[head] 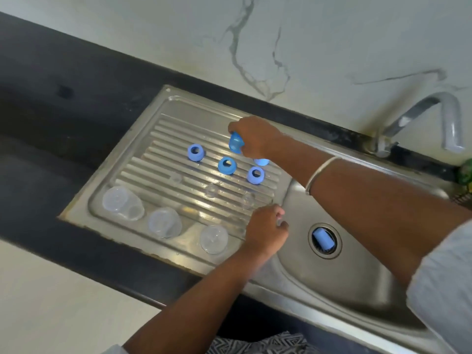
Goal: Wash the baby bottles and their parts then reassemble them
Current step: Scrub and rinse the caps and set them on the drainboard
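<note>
Drainboard [143,139], left to right. Near-left edge: three clear bottles [122,203] [164,222] [213,238] standing mouth-down, well apart. Mid-board: clear teats, faint against the steel, one at [212,190]. Farther back: three blue rings [196,152] [227,165] [255,175] lying flat, holes up.

Right hand [255,139] reaches across to the far side, fingers curled round a blue cap [235,144]; a second cap [261,162] sits just beside, partly hidden under the wrist. Left hand [268,231] at the near-right edge of the board, fingertips pinching something small and clear, probably a teat, too blurred to be sure.

Basin [357,290], right: a blue piece [323,239] lies in the drain. Tap [434,111] far right, no water showing.

Judgement: washing looks done, reassembly starting. To do it well: seat the teat fully through a ring before capping, keep wet parts off the basin floor, and fetch the blue piece from the drain and rinse it before fitting.
</note>
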`<state>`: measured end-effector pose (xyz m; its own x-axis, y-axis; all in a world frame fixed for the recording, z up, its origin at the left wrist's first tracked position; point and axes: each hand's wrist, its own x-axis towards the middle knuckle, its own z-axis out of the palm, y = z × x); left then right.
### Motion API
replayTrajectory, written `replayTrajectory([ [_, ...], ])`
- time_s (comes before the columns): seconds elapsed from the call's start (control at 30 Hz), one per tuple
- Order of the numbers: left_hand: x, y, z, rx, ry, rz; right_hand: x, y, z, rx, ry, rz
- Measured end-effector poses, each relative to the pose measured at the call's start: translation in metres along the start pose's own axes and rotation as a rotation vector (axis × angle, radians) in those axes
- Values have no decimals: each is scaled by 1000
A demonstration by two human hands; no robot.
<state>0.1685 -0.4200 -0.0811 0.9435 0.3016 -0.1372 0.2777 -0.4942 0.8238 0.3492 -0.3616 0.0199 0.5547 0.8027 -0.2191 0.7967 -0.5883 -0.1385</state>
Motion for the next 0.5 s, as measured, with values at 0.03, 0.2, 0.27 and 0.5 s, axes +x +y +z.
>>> replayTrajectory([
  [0.03,-1,-1,1,-9,1,-1,6,1,2,-41,-28,2],
  [0.2,-3,-6,4,-27,26,36,22,6,14,-126,-67,-10],
  [0.27,-4,-5,4,-18,41,64,26,5,18,-174,-35,-22],
  [0.5,-2,-5,2,-23,42,62,35,7,27,-286,-46,3],
])
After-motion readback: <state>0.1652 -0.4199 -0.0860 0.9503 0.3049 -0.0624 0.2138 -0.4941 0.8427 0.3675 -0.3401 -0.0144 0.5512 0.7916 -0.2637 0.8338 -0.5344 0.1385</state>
